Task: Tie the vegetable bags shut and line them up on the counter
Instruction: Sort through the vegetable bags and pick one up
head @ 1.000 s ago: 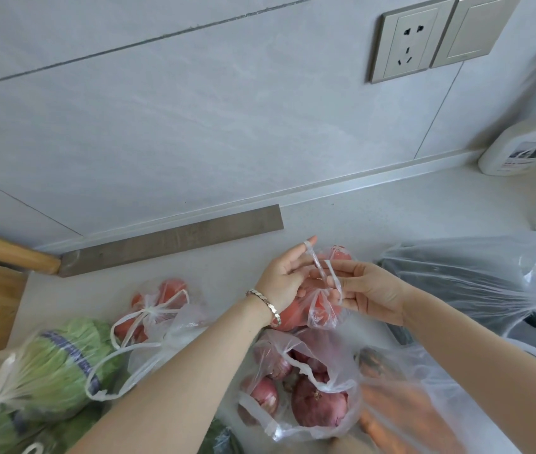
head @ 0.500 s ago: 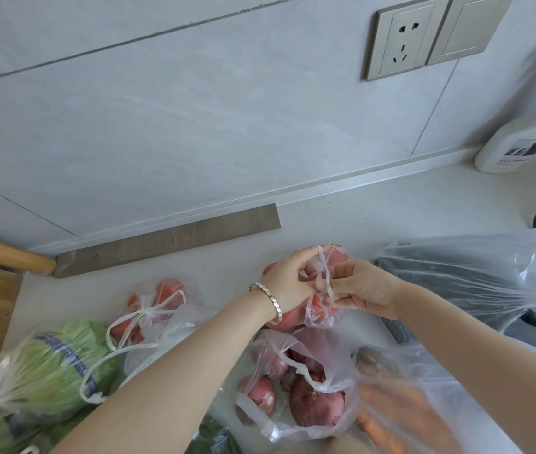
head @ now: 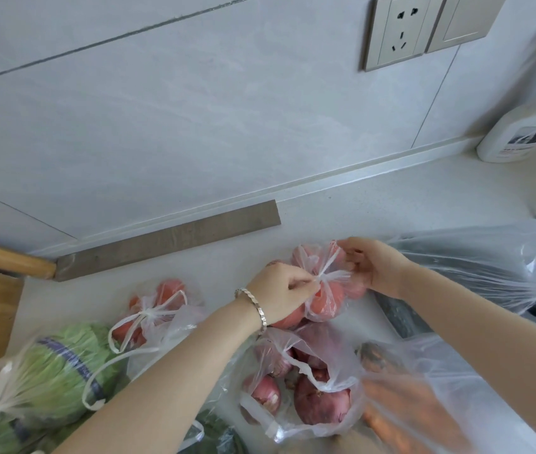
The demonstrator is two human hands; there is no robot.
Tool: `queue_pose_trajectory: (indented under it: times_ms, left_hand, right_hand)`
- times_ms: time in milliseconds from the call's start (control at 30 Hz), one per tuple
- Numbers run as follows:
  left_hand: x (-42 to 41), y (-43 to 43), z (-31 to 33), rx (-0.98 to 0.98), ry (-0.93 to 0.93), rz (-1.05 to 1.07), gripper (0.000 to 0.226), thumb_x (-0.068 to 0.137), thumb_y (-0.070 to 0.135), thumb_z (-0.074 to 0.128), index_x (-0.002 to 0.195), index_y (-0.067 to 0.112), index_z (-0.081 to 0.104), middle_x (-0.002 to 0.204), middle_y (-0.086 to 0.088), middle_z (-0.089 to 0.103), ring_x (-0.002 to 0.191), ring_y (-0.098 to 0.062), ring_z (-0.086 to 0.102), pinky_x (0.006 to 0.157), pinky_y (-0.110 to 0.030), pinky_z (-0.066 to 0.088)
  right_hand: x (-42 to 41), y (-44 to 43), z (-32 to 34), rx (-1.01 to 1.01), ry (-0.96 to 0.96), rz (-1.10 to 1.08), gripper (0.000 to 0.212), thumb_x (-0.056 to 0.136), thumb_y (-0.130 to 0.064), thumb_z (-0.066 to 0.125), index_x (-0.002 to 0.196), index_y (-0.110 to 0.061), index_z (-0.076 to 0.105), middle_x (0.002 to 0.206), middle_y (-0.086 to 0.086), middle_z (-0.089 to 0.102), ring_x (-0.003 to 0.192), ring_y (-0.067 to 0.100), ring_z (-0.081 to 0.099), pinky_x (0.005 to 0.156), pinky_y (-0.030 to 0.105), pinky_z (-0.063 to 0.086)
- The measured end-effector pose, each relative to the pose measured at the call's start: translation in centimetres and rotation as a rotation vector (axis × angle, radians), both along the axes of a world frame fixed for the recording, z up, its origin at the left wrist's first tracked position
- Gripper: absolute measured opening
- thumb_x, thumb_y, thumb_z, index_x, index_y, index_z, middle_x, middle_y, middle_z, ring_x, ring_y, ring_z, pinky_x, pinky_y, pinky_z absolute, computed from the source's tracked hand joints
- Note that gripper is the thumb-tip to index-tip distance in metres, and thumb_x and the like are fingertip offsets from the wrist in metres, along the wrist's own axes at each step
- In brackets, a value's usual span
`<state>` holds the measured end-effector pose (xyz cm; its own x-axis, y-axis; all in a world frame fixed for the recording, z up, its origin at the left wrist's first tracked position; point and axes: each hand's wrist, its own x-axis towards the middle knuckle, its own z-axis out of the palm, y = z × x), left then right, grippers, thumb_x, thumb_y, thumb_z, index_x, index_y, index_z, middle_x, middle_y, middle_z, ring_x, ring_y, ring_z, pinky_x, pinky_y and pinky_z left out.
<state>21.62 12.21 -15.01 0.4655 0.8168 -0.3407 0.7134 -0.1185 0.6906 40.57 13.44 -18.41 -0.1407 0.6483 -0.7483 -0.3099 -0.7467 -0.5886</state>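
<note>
**Knot pulled snug on the tomato bag (head: 324,301)**

Our hands have drawn apart since the last frame, when they were bunched together over the bag's raised handles. Now the handles run out flat to either side of a small knot (head: 320,278). Our left hand (head: 281,290), a bracelet (head: 253,304) on its wrist, has its fingers curled tight and pinches one handle end just left of the knot. Our right hand (head: 371,265) pinches the other handle with curled fingertips, and the plastic stretches taut from the knot to them.

The tomato bag sits on the counter (head: 391,198) between our hands. Its near side touches an open bag of red onions (head: 306,388). To our left lie a second bag of tomatoes (head: 155,309), already tied, and a tied bag with a cabbage (head: 53,365). A bag of carrots (head: 407,404) lies at our right, and a large loose bag (head: 476,267) lies behind our right arm.
</note>
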Motion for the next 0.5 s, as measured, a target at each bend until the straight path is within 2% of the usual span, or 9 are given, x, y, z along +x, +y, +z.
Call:
queue_pose_trajectory:
  times_ms: [67,133,200,233,300,367,433,500]
  left_hand:
    - [-0.2,0.4,0.1,0.146,0.077,-0.172,0.026,0.092,0.03,0.051,0.096,0.015,0.072,0.086,-0.006,0.072,0.082,-0.019,0.063,0.083,-0.029,0.047]
    - [-0.8,0.5,-0.3,0.404,0.157,-0.454,0.026,0.087,0.025,0.051,0.075,0.016,0.072,0.07,-0.001,0.068,0.069,-0.018,0.061,0.085,-0.027,0.039]
    - [-1.5,-0.2,-1.3,0.591,0.356,-0.7,0.012,0.068,0.022,0.066,0.056,0.022,0.065,0.056,0.008,0.06,0.057,-0.012,0.058,0.083,-0.027,0.044]
    - [-2.2,-0.7,-1.9,0.604,0.41,-0.73,0.012,0.059,0.02,0.071,0.051,0.024,0.063,0.053,0.01,0.055,0.054,-0.009,0.055,0.084,-0.025,0.047]
    - [-3.4,-1.2,-2.8,0.503,0.352,-0.681,0.014,0.058,0.02,0.069,0.049,0.024,0.06,0.05,0.011,0.051,0.052,-0.009,0.053,0.085,-0.026,0.042]
    - [-4.2,-1.0,-3.4,0.466,0.317,-0.54,0.022,0.069,0.023,0.054,0.047,0.024,0.049,0.049,0.009,0.045,0.05,-0.011,0.046,0.074,-0.025,0.041]
    - [-4.1,-0.7,-3.5,0.481,0.308,-0.404,0.028,0.077,0.025,0.043,0.05,0.021,0.036,0.053,0.008,0.036,0.053,-0.012,0.034,0.061,-0.022,0.041]
    - [-3.8,-0.4,-3.8,0.433,0.354,-0.324,0.031,0.09,0.026,0.039,0.06,0.018,0.045,0.065,0.003,0.045,0.063,-0.014,0.036,0.065,-0.024,0.033]
  right_hand:
    - [0.1,1.3,-0.1,0.021,-0.177,0.113,0.02,0.085,-0.014,0.06,0.067,-0.012,0.054,0.051,-0.001,0.046,0.042,0.009,0.04,0.033,0.016,0.029]
    - [-0.1,2.5,-0.2,0.013,-0.305,0.177,0.02,0.084,-0.01,0.062,0.066,-0.01,0.055,0.051,0.002,0.047,0.04,0.01,0.039,0.03,0.016,0.028]
    - [-0.3,3.1,-0.9,-0.043,-0.394,0.18,0.025,0.083,-0.006,0.06,0.06,-0.009,0.05,0.043,0.002,0.045,0.032,0.009,0.033,0.028,0.012,0.02]
    - [-0.5,3.3,-1.4,-0.082,-0.399,0.16,0.028,0.083,-0.004,0.057,0.057,-0.008,0.048,0.036,0.002,0.043,0.026,0.008,0.03,0.028,0.01,0.017]
    - [-1.0,3.3,-2.6,-0.128,-0.352,0.054,0.03,0.083,0.0,0.052,0.055,-0.007,0.044,0.028,0.002,0.041,0.02,0.007,0.028,0.027,0.008,0.014]
    - [-1.6,3.2,-3.0,-0.137,-0.354,-0.073,0.03,0.083,-0.001,0.051,0.055,-0.007,0.043,0.036,0.006,0.043,0.027,0.013,0.032,0.028,0.012,0.018]
    - [-2.3,2.9,-2.8,-0.096,-0.456,-0.139,0.031,0.084,-0.006,0.052,0.055,-0.008,0.041,0.049,0.008,0.041,0.04,0.018,0.032,0.038,0.021,0.025]
    - [-2.6,2.4,-2.8,-0.025,-0.576,-0.177,0.032,0.086,-0.012,0.053,0.057,-0.011,0.038,0.054,0.006,0.037,0.047,0.017,0.03,0.048,0.027,0.026]
